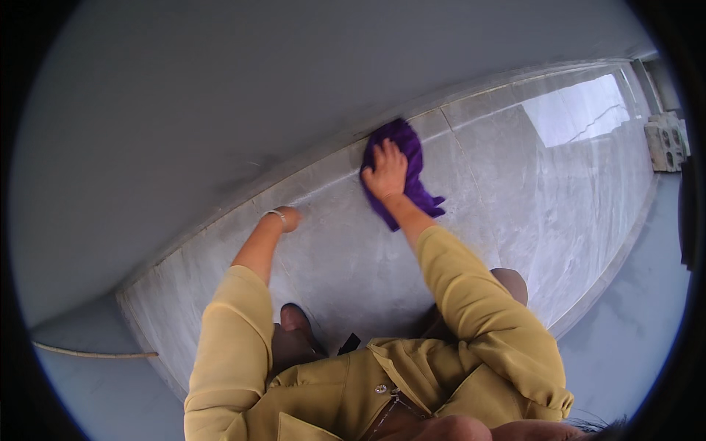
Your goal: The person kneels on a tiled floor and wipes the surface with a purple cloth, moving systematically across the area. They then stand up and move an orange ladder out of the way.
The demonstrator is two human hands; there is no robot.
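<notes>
My right hand (388, 170) lies flat on a purple cloth (409, 144), pressing it to the grey tiled floor. The cloth is bunched and spreads from the foot of the wall back towards my wrist. To the left, my left hand (289, 219) is curled into a loose fist, low over the floor or touching it; I cannot tell which. It wears a pale bracelet (279, 216), and no object shows in it. Glossy grey tiles (342, 253) with thin joints lie beneath both hands.
A plain grey wall (220, 99) rises along the far side. My shoe (297, 318) and a bent knee (510, 284) are below. Hollow blocks (664, 142) stand at the far right, and a thin stick (96, 353) lies at lower left. Bright light reflects off the tiles at right.
</notes>
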